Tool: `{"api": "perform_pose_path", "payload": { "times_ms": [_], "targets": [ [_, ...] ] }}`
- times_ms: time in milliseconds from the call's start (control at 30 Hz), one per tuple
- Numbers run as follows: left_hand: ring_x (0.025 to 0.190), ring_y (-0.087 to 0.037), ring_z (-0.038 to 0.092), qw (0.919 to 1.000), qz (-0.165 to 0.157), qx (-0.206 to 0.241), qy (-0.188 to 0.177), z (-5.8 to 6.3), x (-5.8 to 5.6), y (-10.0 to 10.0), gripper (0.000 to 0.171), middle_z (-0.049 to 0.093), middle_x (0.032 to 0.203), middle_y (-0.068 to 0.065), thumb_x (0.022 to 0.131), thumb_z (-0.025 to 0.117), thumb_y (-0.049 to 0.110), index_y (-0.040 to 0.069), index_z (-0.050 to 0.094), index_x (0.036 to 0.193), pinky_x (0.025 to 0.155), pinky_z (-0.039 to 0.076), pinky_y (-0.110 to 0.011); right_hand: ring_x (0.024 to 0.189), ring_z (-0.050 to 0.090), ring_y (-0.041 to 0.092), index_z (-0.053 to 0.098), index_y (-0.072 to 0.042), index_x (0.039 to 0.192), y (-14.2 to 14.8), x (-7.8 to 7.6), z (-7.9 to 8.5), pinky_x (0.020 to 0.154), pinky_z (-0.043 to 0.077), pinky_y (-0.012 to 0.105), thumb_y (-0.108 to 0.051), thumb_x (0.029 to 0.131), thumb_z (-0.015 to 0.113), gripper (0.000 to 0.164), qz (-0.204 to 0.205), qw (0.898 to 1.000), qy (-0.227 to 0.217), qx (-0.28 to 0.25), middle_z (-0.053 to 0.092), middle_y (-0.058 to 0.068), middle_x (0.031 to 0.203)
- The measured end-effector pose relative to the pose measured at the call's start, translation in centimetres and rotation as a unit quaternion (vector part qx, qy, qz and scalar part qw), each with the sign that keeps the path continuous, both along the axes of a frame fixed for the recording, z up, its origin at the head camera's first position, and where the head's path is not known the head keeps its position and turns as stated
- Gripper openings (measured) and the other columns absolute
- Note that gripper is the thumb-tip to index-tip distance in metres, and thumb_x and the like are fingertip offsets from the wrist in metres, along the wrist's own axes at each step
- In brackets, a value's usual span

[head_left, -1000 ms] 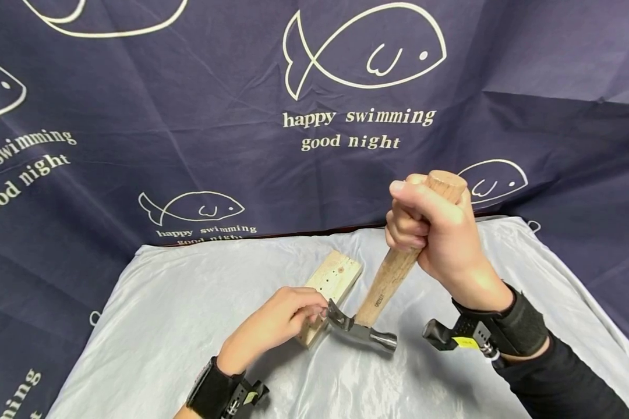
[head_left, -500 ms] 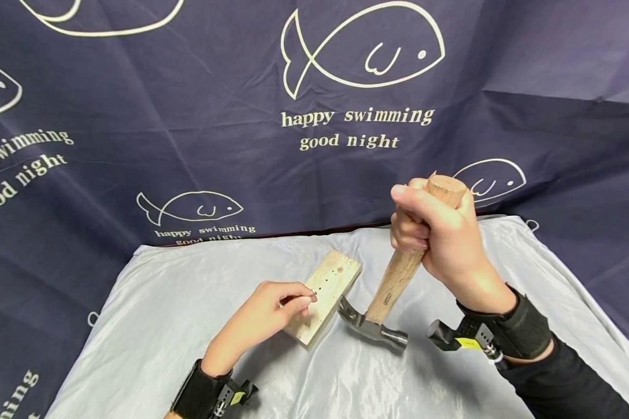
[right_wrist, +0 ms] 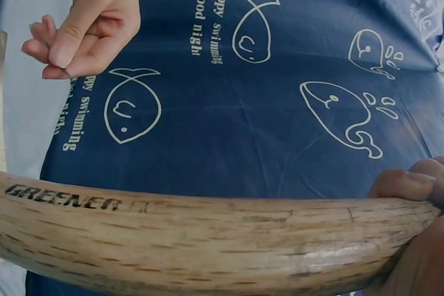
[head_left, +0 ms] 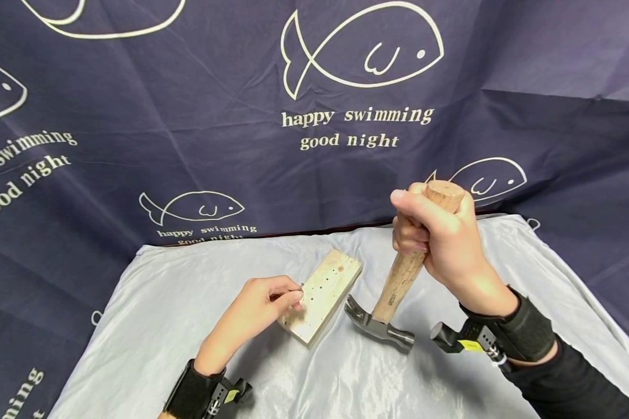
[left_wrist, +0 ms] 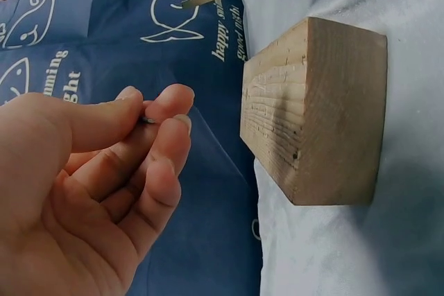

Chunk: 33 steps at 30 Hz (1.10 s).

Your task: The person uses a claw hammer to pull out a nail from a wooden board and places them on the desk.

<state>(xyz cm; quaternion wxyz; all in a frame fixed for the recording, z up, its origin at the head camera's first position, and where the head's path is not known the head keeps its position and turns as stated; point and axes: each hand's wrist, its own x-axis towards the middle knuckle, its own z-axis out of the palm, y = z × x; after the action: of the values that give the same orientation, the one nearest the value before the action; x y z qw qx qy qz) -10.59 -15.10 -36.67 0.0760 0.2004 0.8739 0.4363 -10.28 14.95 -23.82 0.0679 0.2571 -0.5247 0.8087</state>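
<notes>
My right hand [head_left: 445,238] grips the wooden handle of a claw hammer [head_left: 398,285] near its end. The hammer hangs head down, its metal head to the right of a pale wooden block [head_left: 325,297], claw toward the block. My left hand [head_left: 262,302] is over the block's near left part, thumb and fingertips pinched together. Between them the left wrist view shows a glint of a small metal nail [left_wrist: 148,120], mostly hidden by the fingertips. Several small dark holes dot the block's top face. In the right wrist view the hammer handle [right_wrist: 208,240] crosses the bottom.
The block lies on a table covered with a shiny pale cloth [head_left: 188,314]. Behind it hangs a dark blue curtain [head_left: 215,145] with white fish drawings and lettering. Both wrists wear black camera straps [head_left: 529,331].
My left hand has moved left, away from the hammer claw, keeping its pinch. My right hand has shifted the hammer slightly right and down, apart from the block.
</notes>
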Motion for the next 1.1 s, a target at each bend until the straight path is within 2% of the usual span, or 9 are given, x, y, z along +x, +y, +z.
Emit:
{"api": "perform_pose_path", "payload": {
  "times_ms": [233,400,567,700,833,967,1100],
  "targets": [
    [0.077,-0.019,0.074,0.9998,0.012,-0.005,-0.012,-0.3,-0.4,-0.5,0.011,0.077,0.083,0.003,0.102,0.07,0.023,0.015,0.077,0.098,0.071,0.059,-0.031,0.04,0.017,0.016,0.032,-0.01,0.06,0.0,0.0,0.1,0.039,0.014,0.03,0.006,0.1,0.049,0.046,0.0,1.0,-0.005,0.002,0.021,0.001,0.051],
    [0.072,-0.014,0.069,0.9988,0.035,-0.03,0.016,-0.9,-0.7,-1.2,0.013,0.073,0.081,0.002,0.103,0.069,0.022,0.015,0.077,0.095,0.07,0.057,-0.031,0.041,0.017,0.017,0.031,-0.01,0.061,-0.1,0.1,0.0,0.039,0.014,0.03,0.006,0.1,0.049,0.046,-0.002,1.0,-0.009,0.005,0.021,0.001,0.051],
    [0.077,-0.009,0.059,0.989,0.094,-0.095,0.063,-1.2,-0.7,-2.1,0.009,0.068,0.085,0.003,0.1,0.072,0.019,0.014,0.08,0.097,0.075,0.052,-0.032,0.041,0.017,0.017,0.031,-0.01,0.061,-0.2,0.3,-0.1,0.04,0.015,0.031,0.007,0.1,0.049,0.046,-0.01,1.0,-0.013,0.01,0.021,0.001,0.051],
    [0.073,-0.011,0.058,0.9849,0.129,-0.109,0.038,-1.2,-0.7,-2.9,0.01,0.07,0.085,-0.001,0.1,0.071,0.017,0.01,0.079,0.101,0.071,0.05,-0.033,0.041,0.017,0.017,0.031,-0.009,0.061,-0.1,0.2,-0.3,0.04,0.015,0.031,0.006,0.099,0.05,0.046,-0.015,1.0,-0.013,0.011,0.021,0.002,0.051],
    [0.067,-0.016,0.064,0.9824,0.16,-0.096,0.007,-1.3,-0.7,-3.8,0.01,0.072,0.084,-0.004,0.099,0.072,0.017,0.008,0.077,0.099,0.064,0.049,-0.031,0.041,0.018,0.017,0.032,-0.009,0.061,0.0,0.2,-0.5,0.039,0.016,0.03,0.006,0.099,0.051,0.045,-0.019,1.0,-0.014,0.011,0.021,0.002,0.051],
    [0.065,-0.015,0.06,0.9735,0.199,-0.112,0.017,-1.6,-0.7,-4.7,0.011,0.07,0.079,-0.004,0.098,0.073,0.015,0.005,0.076,0.098,0.062,0.047,-0.03,0.041,0.017,0.016,0.032,-0.009,0.06,0.1,0.1,-0.6,0.04,0.016,0.03,0.006,0.099,0.052,0.046,-0.019,1.0,-0.016,0.009,0.021,0.002,0.051],
    [0.065,-0.015,0.055,0.9634,0.222,-0.146,0.029,-2.1,-0.7,-5.5,0.015,0.067,0.077,-0.003,0.098,0.071,0.014,-0.001,0.073,0.1,0.061,0.046,-0.033,0.042,0.016,0.016,0.033,-0.009,0.061,0.3,0.0,-0.8,0.04,0.015,0.029,0.006,0.099,0.054,0.046,-0.022,1.0,-0.021,0.004,0.021,0.003,0.052]
  ]
}}
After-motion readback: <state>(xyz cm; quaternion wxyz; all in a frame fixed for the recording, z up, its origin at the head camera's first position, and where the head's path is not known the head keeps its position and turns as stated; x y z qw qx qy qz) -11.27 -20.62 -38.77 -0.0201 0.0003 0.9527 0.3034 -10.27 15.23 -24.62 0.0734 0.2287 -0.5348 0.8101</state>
